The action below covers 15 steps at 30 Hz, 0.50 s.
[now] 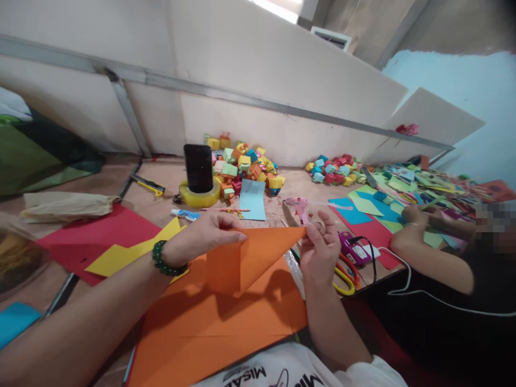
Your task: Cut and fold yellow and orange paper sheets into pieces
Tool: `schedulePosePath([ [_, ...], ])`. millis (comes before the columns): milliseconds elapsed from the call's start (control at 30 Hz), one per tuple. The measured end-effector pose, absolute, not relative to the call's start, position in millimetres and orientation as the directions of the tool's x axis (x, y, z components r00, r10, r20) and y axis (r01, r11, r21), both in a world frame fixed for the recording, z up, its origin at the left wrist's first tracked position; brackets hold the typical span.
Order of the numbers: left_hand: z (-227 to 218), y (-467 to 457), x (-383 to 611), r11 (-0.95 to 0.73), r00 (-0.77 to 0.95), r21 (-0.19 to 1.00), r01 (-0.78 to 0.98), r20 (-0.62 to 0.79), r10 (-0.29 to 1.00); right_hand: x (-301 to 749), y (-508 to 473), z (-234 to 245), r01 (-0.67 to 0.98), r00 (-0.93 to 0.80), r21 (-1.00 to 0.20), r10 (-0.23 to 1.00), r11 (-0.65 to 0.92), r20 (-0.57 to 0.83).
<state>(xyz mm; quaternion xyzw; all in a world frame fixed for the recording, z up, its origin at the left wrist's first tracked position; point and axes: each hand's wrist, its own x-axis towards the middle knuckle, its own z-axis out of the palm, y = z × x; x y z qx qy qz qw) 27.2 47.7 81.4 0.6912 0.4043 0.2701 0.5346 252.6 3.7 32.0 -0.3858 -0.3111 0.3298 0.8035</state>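
Note:
A folded piece of orange paper (258,252) is held up between my two hands. My left hand (213,234), with a green bead bracelet at the wrist, pinches its upper left edge. The pointed right corner is gripped between the thumb and fingers of my right hand (321,247). Below lies a larger orange sheet (217,344), with the held paper's shadow on it. Yellow paper pieces (137,250) and a red sheet (108,236) lie left of my left hand. Just beyond my right hand is a pink glue gun (300,207).
A phone (198,167) stands in a yellow tape roll (201,198). Small paper cubes (245,164) are heaped against the wall. Scissors (344,277) and a purple device (357,250) with a cable sit right. A co-worker's arm (431,258) reaches over scattered paper. A cutter (148,185) lies left.

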Motion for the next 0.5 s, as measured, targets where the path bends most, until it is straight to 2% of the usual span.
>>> schedulePosePath([
  [167, 85.5, 46.6, 27.1, -0.082, 0.508, 0.958, 0.275, -0.072, 0.858, 248.9, 0.6, 35.9, -0.191, 0.65, -0.829, 0.7, 0.526, 0.295],
  [500, 81.9, 48.7, 26.6, -0.128, 0.515, 0.949, 0.289, -0.041, 0.856, 249.9, 0.9, 34.9, -0.181, 0.67, -0.812, 0.674, 0.555, 0.311],
])
